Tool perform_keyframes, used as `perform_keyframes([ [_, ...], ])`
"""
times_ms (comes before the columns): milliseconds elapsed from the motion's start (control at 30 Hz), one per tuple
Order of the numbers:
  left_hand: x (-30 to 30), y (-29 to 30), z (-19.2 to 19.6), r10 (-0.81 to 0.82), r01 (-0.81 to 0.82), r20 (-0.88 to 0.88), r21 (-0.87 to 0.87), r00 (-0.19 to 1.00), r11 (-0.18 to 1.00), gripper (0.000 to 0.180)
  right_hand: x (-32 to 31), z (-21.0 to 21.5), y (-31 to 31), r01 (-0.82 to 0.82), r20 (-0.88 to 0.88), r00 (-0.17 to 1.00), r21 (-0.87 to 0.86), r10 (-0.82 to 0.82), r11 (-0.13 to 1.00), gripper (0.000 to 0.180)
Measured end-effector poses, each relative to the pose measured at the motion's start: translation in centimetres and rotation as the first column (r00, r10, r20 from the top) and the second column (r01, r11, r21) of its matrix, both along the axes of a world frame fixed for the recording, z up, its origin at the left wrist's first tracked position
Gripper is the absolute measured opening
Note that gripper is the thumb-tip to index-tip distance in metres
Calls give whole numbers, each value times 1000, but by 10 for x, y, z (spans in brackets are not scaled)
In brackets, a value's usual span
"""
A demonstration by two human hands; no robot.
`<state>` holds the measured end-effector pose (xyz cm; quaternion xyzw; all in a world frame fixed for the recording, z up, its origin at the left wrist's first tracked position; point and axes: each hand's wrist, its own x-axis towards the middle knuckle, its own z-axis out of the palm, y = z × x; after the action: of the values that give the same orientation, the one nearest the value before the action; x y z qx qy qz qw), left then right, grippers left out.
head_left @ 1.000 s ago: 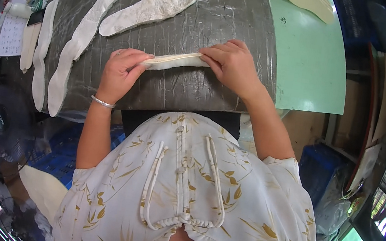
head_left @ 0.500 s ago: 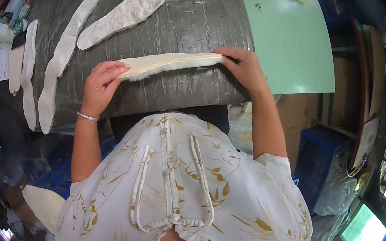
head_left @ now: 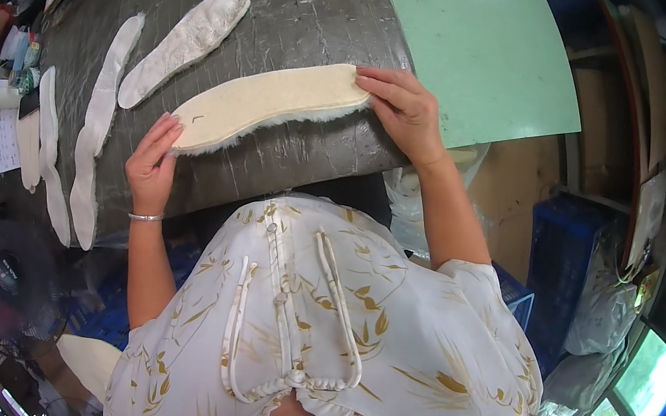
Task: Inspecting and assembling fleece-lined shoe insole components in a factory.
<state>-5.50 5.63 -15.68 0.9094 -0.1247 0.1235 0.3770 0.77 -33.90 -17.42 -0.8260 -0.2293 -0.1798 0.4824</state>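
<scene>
One fleece-faced insole (head_left: 271,106), presumably light and pliable, is pinched by the left hand (head_left: 153,167) and right hand (head_left: 405,118) at opposite ends, apparently suitable grips.

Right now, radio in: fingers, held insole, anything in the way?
Left fingers, right fingers: pinching opposite ends of cream insole. Fleece along near edge. White insole beyond, not in the way.

- Bright light shows in the window (head_left: 645,386), lower right.
- Shiny streaks gleam on the gray table (head_left: 325,24).
- The fan (head_left: 10,275) on the left looks dark and fuzzy.
- Edges bend, and corners are black.
</scene>
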Motion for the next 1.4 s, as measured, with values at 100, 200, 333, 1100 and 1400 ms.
perform_keyframes([
  [100,6,-9,6,-15,16,-42,21,999,1000,34,0,3,-2,22,-23,999,25,-22,999,29],
  [200,10,-25,26,-117,148,-161,195,980,970,48,-2,8,-1,11,-57,998,42,-8,999,30],
  [333,22,-71,53,-258,253,-192,-49,947,966,69,-2,24,10,-35,23,999,40,34,999,32],
  [1100,55,-104,90,-252,270,164,-98,954,958,84,-10,80,88,-170,-382,784,626,489,761,13],
  [1400,56,-105,93,-324,188,-56,-719,944,669,54,1,103,111,-116,-354,746,765,563,634,14],
])
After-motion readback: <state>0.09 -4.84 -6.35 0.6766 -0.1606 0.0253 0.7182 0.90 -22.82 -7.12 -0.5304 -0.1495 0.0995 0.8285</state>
